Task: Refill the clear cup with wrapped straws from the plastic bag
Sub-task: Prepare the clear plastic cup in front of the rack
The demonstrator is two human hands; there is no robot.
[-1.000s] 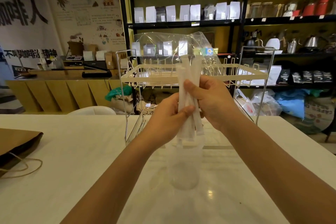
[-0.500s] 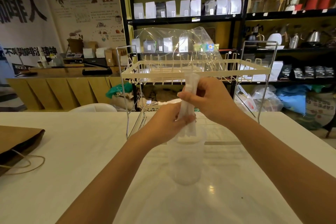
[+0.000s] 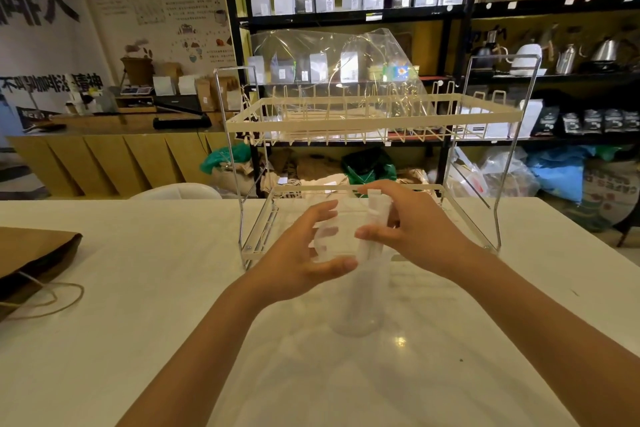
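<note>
The clear cup [image 3: 356, 308] stands on the white table in front of the rack. A bundle of white wrapped straws [image 3: 375, 208] stands in it, tops poking above the rim. My right hand [image 3: 415, 229] pinches the straws near their tops, thumb in front and fingers behind. My left hand [image 3: 298, 256] wraps the cup's upper left side, thumb on the front; its fingers show through the plastic behind. The clear plastic bag [image 3: 329, 55] lies crumpled on the rack's top tier.
A two-tier wire dish rack [image 3: 374, 121] stands just behind the cup, its lower tray close to my hands. A brown paper bag [image 3: 34, 253] with string handles lies at the table's left edge. Shelves of pouches and kettles fill the background.
The straw bundle has gone down from above the cup into it. My left hand left the straws and closed around the cup. My right hand came down with the straws.
</note>
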